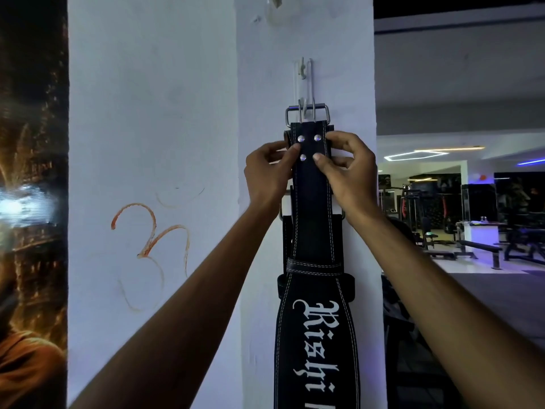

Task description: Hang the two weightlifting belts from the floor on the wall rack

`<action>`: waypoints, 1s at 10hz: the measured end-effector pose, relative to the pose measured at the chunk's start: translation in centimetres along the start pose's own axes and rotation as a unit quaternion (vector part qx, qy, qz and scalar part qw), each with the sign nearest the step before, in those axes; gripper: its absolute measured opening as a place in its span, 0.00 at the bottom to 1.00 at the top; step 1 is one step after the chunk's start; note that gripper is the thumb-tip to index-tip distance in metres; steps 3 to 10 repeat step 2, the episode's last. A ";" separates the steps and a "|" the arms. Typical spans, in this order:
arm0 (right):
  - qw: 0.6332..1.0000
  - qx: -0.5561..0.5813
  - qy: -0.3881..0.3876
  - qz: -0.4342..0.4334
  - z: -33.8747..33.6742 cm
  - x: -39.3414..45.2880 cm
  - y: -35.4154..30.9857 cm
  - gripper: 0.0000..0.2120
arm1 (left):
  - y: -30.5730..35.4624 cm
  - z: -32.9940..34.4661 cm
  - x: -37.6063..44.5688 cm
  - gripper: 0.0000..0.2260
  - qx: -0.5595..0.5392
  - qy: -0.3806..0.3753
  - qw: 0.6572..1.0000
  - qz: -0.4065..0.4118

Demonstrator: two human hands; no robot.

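Below the hook (305,84), both hands (thumbs forward) pinch belt (312,178).

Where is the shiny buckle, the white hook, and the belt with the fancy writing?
buckle (306,108): head view, top metal bar.
hook (301,67): head view, upper prong on the wall.
belt (318,343): head view, wide lettered part.

The belt (314,219) is black with white stitching along both edges, silver rivets (301,139) and white gothic lettering (320,343). Its buckle (307,113) is silver. The wall (153,113) is white, with an orange scrawl (147,234).
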State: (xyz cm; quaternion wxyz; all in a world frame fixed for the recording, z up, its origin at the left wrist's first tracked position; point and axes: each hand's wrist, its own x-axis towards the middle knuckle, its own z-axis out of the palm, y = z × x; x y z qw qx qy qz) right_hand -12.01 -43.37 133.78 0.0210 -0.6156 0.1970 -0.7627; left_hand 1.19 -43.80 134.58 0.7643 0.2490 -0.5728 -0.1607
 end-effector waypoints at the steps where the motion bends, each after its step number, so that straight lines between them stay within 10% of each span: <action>1: 1.000 -0.013 0.012 0.007 0.0 -0.2 -0.3 0.16 | 0.5 -0.4 -0.3 0.11 -0.013 -0.016 1.000 -0.008; 10: 0.999 -0.036 0.024 0.000 0.1 -0.6 -0.5 0.13 | 0.9 -0.8 -0.7 0.13 -0.013 -0.022 1.000 -0.011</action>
